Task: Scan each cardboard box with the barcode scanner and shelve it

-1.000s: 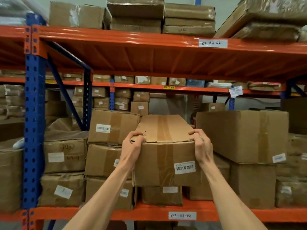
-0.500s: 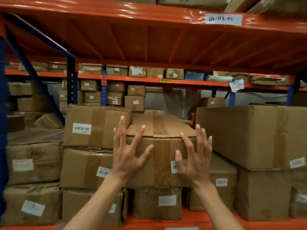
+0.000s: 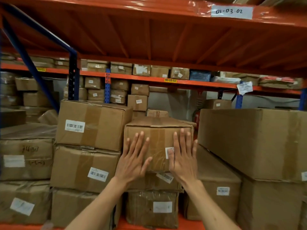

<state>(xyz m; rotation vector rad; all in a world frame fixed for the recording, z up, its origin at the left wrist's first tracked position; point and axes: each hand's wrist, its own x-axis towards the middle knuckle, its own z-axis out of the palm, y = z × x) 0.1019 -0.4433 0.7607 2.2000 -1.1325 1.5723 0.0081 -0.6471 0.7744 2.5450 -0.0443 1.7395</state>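
Observation:
A long taped cardboard box [image 3: 157, 130] lies on top of a middle stack in the orange rack, its short end facing me. My left hand [image 3: 132, 161] rests flat on the left half of that end face, fingers spread. My right hand [image 3: 182, 158] lies flat on the right half and covers part of the white barcode label [image 3: 168, 151]. Neither hand grips anything. No barcode scanner is in view.
A stack of labelled boxes [image 3: 93, 125] stands directly left of the pushed box, and a large box [image 3: 252, 143] rises to its right. More boxes [image 3: 152, 208] sit beneath. The orange shelf deck [image 3: 149, 30] hangs overhead, with a blue upright brace [image 3: 29, 63] at left.
Both hands let go of the box's top corners and went flat against its end face. The box has slid deeper into the shelf, and the camera has come closer.

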